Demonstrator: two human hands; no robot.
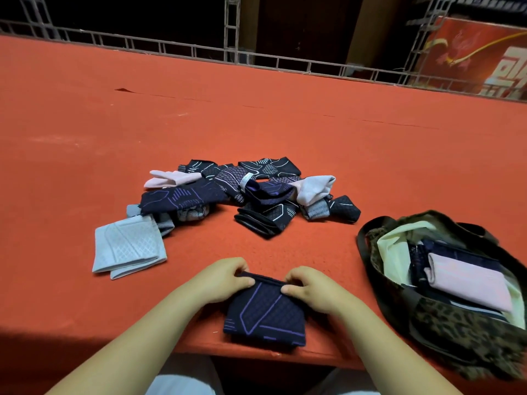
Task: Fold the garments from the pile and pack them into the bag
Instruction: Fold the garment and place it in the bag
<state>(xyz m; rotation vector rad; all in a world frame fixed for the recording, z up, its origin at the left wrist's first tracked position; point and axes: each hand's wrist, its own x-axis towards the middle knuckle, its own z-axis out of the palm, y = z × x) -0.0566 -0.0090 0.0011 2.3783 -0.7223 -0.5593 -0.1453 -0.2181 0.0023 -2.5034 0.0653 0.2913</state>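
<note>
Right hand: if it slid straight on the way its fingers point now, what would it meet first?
The right hand grips the navy garment, fingers aimed left toward the left hand. Going straight on, it would likely meet that hand first, across the garment's top edge; the exact line is uncertain.

Light is moderate and warm, falling from above onto the red table [256, 115]; faint pale sheen far left of the left hand [225, 276]. Soft shadow darkens the near-left table corner. Beyond the far table edge the background is near black. Strong wide-angle bowing at frame edges; railing [171, 51] curves. The bag [462, 332], right of the right hand [308, 289], blurs toward the corner.
</note>
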